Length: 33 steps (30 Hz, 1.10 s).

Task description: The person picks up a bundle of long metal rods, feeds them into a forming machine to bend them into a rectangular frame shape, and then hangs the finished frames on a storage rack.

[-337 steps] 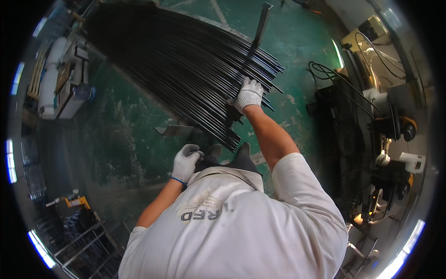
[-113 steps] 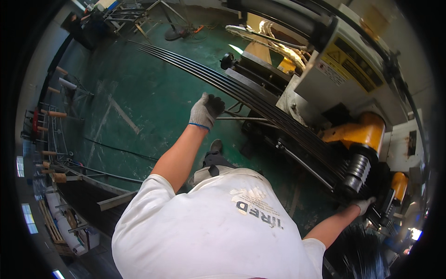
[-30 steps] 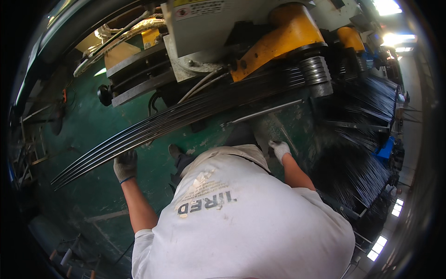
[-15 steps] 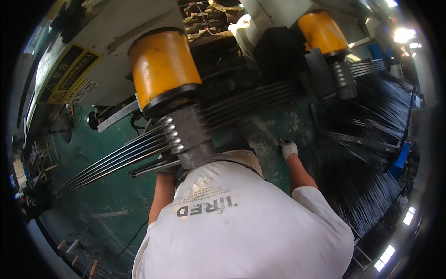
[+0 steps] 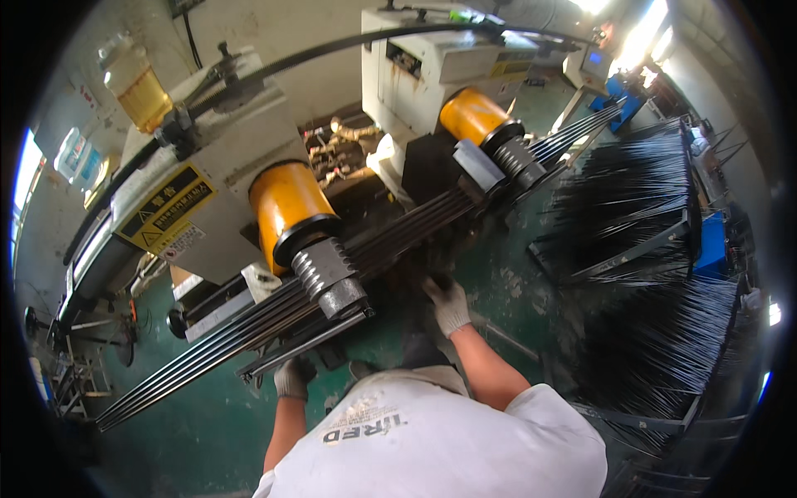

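Observation:
Both hands wear pale knit gloves with dark finger ends. My left hand (image 5: pixel 290 380) is low beside a short metal bar (image 5: pixel 311 342) under the left roller head; its fingers are dark and hard to make out. My right hand (image 5: pixel 450 307) is just on the near side of the long dark metal rods (image 5: pixel 407 228), fingers reaching forward and apart, with nothing visible in them. The rods run slanting past two orange cylinders (image 5: pixel 292 203) (image 5: pixel 475 116), each ending in a ridged metal roller (image 5: pixel 324 272) (image 5: pixel 516 159).
White machine housings (image 5: pixel 444 70) stand behind the rods, one with a yellow-black warning label (image 5: pixel 170 206). A jug of yellow liquid (image 5: pixel 137 87) sits at upper left. To the right, racks hold large bundles of thin dark rods (image 5: pixel 635 199). The floor (image 5: pixel 199 423) is green.
My view has tilted up and back, showing more machine. My right hand has moved leftward, closer to the rods. My left hand, mostly hidden before, now shows below the short bar.

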Each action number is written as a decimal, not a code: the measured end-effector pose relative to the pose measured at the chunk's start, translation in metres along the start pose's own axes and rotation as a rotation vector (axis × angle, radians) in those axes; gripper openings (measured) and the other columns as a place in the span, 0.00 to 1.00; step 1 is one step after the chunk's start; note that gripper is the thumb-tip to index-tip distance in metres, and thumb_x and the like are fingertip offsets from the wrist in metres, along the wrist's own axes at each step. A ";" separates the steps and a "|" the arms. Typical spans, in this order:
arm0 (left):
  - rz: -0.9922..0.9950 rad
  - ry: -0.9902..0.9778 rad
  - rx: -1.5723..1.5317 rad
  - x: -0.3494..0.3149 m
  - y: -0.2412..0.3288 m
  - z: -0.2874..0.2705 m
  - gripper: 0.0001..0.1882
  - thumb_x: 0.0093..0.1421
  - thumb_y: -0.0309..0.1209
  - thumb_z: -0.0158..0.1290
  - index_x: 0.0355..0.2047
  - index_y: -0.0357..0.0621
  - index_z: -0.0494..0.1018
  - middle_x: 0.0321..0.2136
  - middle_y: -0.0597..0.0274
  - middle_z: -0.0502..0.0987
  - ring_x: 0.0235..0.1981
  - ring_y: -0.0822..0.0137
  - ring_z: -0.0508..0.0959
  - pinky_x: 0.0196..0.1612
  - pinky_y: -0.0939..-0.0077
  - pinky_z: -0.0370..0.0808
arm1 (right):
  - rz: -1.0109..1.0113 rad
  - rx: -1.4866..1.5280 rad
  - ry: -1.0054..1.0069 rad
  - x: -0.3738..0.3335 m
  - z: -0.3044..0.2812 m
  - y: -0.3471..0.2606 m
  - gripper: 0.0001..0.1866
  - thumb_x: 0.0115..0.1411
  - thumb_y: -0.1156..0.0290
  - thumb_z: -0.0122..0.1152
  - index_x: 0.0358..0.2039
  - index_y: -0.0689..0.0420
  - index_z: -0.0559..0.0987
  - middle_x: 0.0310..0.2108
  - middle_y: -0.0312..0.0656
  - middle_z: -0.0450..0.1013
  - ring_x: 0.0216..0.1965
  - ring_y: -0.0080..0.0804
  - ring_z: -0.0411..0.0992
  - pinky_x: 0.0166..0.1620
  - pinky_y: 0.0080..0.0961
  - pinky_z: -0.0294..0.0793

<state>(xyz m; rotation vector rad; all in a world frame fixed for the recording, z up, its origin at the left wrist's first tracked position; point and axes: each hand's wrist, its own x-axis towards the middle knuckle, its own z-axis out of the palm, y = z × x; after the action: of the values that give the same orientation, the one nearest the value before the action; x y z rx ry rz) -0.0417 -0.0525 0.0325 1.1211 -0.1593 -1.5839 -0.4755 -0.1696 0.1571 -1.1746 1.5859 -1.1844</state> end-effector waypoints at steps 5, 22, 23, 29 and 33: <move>0.015 -0.031 0.098 -0.015 -0.017 -0.034 0.19 0.70 0.42 0.50 0.55 0.46 0.75 0.45 0.48 0.78 0.44 0.45 0.77 0.46 0.47 0.74 | 0.220 1.153 -0.178 0.067 0.045 -0.124 0.23 0.75 0.53 0.60 0.60 0.58 0.78 0.52 0.45 0.81 0.55 0.44 0.78 0.65 0.44 0.74; 0.260 0.300 -0.484 -0.118 0.050 0.009 0.11 0.74 0.40 0.50 0.34 0.53 0.71 0.24 0.65 0.67 0.26 0.61 0.68 0.31 0.61 0.68 | 0.233 1.594 -0.116 0.081 0.073 -0.155 0.06 0.76 0.66 0.54 0.40 0.52 0.75 0.25 0.33 0.65 0.26 0.32 0.67 0.39 0.40 0.75; 0.303 0.361 -0.480 -0.124 0.058 0.016 0.11 0.73 0.42 0.50 0.34 0.53 0.71 0.25 0.64 0.66 0.26 0.61 0.68 0.31 0.60 0.67 | 0.258 1.605 -0.094 0.079 0.072 -0.158 0.06 0.76 0.67 0.54 0.40 0.53 0.75 0.24 0.33 0.65 0.26 0.31 0.66 0.40 0.40 0.75; 0.507 0.239 -0.334 -0.130 0.135 -0.022 0.25 0.78 0.57 0.44 0.52 0.50 0.75 0.51 0.59 0.79 0.52 0.54 0.76 0.60 0.52 0.71 | 0.260 1.630 -0.149 0.084 0.076 -0.148 0.07 0.76 0.65 0.55 0.41 0.51 0.78 0.26 0.32 0.66 0.27 0.31 0.66 0.38 0.37 0.73; 0.680 -0.122 -0.090 -0.167 0.223 -0.049 0.34 0.75 0.58 0.50 0.65 0.41 0.72 0.59 0.51 0.77 0.58 0.51 0.77 0.65 0.49 0.73 | 0.288 1.619 -0.145 0.079 0.080 -0.153 0.08 0.76 0.65 0.55 0.40 0.51 0.79 0.26 0.33 0.67 0.28 0.31 0.66 0.38 0.35 0.73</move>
<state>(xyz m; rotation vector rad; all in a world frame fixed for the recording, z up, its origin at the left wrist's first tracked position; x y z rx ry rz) 0.1335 0.0267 0.2396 0.7814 -0.4906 -1.0336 -0.3865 -0.2819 0.2813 0.0626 0.2695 -1.5284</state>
